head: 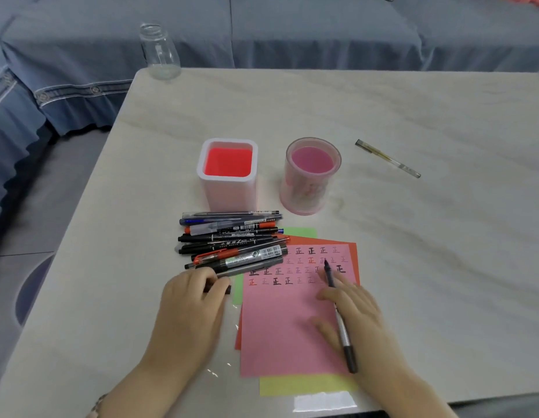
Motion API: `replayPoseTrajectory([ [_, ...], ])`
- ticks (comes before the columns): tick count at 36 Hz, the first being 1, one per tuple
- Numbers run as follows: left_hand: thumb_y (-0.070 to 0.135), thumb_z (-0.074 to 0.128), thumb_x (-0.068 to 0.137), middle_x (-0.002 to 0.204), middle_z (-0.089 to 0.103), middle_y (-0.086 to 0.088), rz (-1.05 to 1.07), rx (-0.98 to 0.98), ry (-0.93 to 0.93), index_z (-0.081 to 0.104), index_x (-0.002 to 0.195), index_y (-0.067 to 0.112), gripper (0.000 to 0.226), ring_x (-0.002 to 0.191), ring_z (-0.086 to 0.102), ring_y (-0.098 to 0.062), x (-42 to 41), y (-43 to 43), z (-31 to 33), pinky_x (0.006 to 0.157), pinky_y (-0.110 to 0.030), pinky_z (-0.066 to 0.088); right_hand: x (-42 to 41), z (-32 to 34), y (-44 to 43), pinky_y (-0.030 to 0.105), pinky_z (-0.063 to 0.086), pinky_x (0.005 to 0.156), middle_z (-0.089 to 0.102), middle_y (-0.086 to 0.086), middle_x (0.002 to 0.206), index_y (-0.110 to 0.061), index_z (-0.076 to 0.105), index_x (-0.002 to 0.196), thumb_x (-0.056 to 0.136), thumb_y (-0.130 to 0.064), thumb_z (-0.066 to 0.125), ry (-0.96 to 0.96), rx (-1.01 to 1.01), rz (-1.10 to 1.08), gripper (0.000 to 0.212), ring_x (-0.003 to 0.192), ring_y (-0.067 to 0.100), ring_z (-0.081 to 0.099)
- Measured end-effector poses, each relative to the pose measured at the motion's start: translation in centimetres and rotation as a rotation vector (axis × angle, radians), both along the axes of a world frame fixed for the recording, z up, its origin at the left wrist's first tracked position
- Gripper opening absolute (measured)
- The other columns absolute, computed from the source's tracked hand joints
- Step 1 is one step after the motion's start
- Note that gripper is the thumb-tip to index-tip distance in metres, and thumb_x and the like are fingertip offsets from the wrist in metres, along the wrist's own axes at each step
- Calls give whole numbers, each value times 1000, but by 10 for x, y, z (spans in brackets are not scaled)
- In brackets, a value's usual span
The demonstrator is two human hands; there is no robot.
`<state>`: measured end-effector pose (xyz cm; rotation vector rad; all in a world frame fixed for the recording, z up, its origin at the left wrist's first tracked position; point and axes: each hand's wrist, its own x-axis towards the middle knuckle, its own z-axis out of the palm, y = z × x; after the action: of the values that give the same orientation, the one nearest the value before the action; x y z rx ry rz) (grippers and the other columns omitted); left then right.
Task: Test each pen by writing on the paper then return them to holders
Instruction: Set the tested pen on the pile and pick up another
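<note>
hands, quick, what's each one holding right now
Left hand: fingers curled round a small dark cap, it seems.
Right hand: holds an uncapped marker, tip over the pink paper.

On the worktop (pixel 413 267), the left holder (pixel 229 188) and right holder (pixel 301 194) stand side by side near the centre, the pen pile (pixel 232 242) lies just before the left holder, the paper stack (pixel 286 327) reaches the near edge, and a jar (pixel 159 52) occupies the far-left corner.

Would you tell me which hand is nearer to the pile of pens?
Left. The left hand sits at the near edge of the pile of pens, pinching a dark object; the right hand is farther right on the pink paper, holding a grey pen.
</note>
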<state>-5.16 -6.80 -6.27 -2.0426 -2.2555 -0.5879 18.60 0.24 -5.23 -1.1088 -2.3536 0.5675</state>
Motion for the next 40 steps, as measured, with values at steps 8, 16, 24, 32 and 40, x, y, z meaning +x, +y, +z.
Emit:
replayPoseTrajectory([
  [8, 26, 45, 86, 125, 50, -6, -177, 7, -117, 51, 123, 9, 41, 115, 45, -24, 25, -3, -1, 105, -35, 26, 1, -16, 0, 34, 11, 111, 51, 5, 137, -27, 46, 111, 77, -80, 29, -323, -62, -86, 65, 132, 15, 34],
  [16, 57, 32, 91, 138, 49, -7, -277, -242, -65, 49, 130, 7, 66, 131, 34, -17, 40, 4, -7, 111, -34, 16, 22, -13, 5, 37, 9, 112, 52, 1, 136, -30, 45, 113, 77, -77, 34, -381, -79, -88, 60, 135, 11, 30],
  [24, 68, 37, 79, 141, 45, -9, -261, -249, 7, 42, 133, 10, 80, 133, 29, -20, 49, 0, -10, 108, -36, 16, 37, 7, 5, 25, 47, 82, 62, -20, 105, -53, 48, 92, 74, -39, 69, 181, -370, -364, 32, 96, 4, 61],
  [32, 68, 38, 79, 141, 45, -9, -256, -251, -23, 40, 134, 8, 81, 133, 31, -18, 49, 0, -12, 109, -36, 16, 36, 11, 11, 33, 53, 68, 64, -21, 85, -43, 48, 78, 77, 0, 64, 197, -514, -376, 47, 67, 10, 65],
  [40, 71, 37, 78, 144, 42, -7, -243, -277, -38, 39, 135, 9, 84, 133, 39, -21, 49, 1, -14, 110, -36, 16, 25, 8, 8, 31, 49, 60, 60, -2, 82, -47, 44, 74, 70, -3, 76, 354, -557, -450, 55, 60, 11, 56],
])
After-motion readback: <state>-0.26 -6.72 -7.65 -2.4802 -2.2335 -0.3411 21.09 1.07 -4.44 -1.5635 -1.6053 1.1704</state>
